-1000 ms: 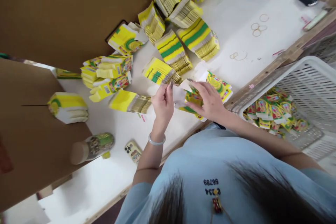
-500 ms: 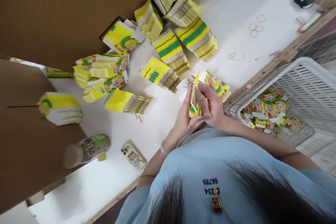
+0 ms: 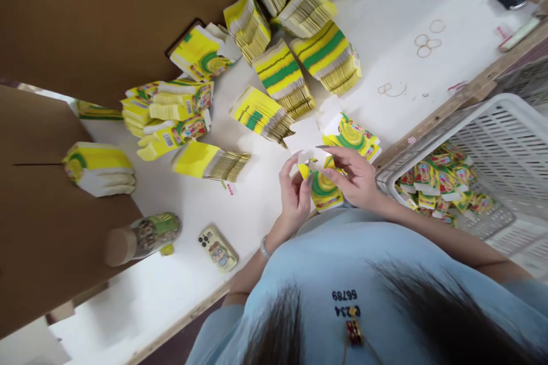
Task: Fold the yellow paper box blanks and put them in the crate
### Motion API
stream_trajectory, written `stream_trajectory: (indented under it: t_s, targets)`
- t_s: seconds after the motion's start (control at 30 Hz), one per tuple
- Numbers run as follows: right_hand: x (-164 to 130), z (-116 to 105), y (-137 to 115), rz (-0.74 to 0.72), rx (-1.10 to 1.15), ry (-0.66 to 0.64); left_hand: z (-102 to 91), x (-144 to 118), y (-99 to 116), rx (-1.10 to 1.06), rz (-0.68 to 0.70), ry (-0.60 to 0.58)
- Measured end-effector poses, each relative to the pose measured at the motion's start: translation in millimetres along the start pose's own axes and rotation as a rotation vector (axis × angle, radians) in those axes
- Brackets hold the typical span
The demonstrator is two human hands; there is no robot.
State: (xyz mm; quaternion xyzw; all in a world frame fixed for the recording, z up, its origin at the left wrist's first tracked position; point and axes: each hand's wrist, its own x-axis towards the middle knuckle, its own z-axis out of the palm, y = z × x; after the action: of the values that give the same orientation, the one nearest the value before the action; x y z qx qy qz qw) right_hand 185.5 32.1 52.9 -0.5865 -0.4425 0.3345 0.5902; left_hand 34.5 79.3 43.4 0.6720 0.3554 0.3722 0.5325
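Both my hands hold one small yellow-and-green printed carton at the near edge of the white table. My left hand, with a bracelet on its wrist, pinches the carton's left flap. From the right, my right hand grips the carton with its fingers over the top. The carton's printed face with green rings points up. A short pile of flat cartons lies just beyond my right hand.
Several stacks of flat yellow cartons fan across the table. A white plastic basket at right holds folded cartons. A phone and a bottle lie at left. Brown cardboard sheets and rubber bands are beyond.
The carton, held edge-up between my palms half a second ago, now lies lower with its printed face up. My left hand has slid to its left flap.
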Motion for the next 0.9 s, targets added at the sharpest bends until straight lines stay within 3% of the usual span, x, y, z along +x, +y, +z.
stream_trajectory:
  t_s: [0.13, 0.2, 0.3, 0.37, 0.5, 0.57, 0.77, 0.9]
  targets:
    - [-5, -14, 0, 0.026, -0.058, -0.142, -12.3, -13, -5, -0.026, -0.085, -0.178]
    - [-9, -16, 1, 0.019, -0.076, -0.148, -13.3, -17, -8, -0.043, -0.111, -0.237]
    - [-14, -18, 5, 0.042, -0.044, -0.065, -8.9, -19, -11, -0.107, -0.114, -0.222]
    - [-14, -24, 9, 0.044, -0.051, -0.082, -6.0, -18, -11, -0.169, -0.109, -0.193]
    - [-8, -46, 14, -0.06, -0.083, -0.346, -7.9, -15, -6, -0.204, -0.144, -0.275]
    - [-8, -54, 10, -0.063, -0.072, -0.412, -10.2, -13, -2, -0.171, -0.162, -0.293]
    - [-14, -48, -11, 0.338, 0.048, -0.443, -10.6, -8, 3, -0.025, -0.122, -0.26]
    - [-11, -50, -15, 0.409, 0.175, -0.476, -12.3, -10, 2, 0.031, -0.075, -0.269]
